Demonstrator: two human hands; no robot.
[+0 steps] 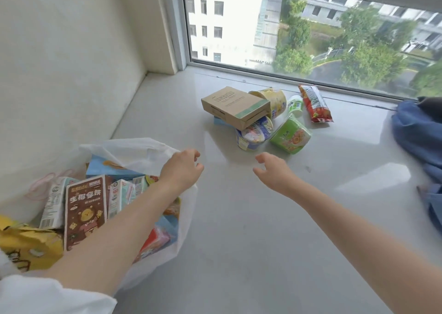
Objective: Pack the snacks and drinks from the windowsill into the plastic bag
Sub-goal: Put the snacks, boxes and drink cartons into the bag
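Both hands hold nothing: the left hand hangs with fingers loosely curled over the rim of the plastic bag, the right hand reaches with relaxed fingers above the windowsill. Beyond them lie a cardboard box, a blue cup, a green cup and a red packet.
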